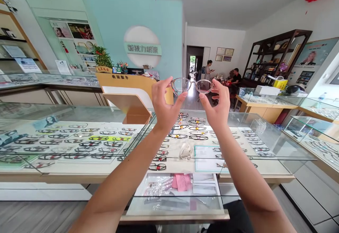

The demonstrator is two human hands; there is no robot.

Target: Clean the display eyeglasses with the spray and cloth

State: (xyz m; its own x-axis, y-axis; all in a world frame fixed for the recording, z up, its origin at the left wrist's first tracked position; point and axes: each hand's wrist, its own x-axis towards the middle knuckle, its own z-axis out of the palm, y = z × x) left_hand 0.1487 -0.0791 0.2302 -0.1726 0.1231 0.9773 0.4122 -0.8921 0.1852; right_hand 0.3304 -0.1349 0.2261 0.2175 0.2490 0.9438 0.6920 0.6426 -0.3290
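A pair of thin-rimmed glasses point(192, 85) is held up at arm's length in front of me, lenses facing away. My left hand point(164, 103) pinches the left rim between thumb and fingers. On the other side, my right hand point(217, 105) grips the right rim the same way. Both arms reach out over a glass display counter point(267, 134) filled with several rows of spectacle frames.
A wooden cashier desk point(127, 84) with a plant stands behind the counter. More glass showcases run along the left and right. A dark shelf unit point(275, 54) is at the back right, where two people are near a doorway. Pink papers point(182, 181) lie on the lower shelf.
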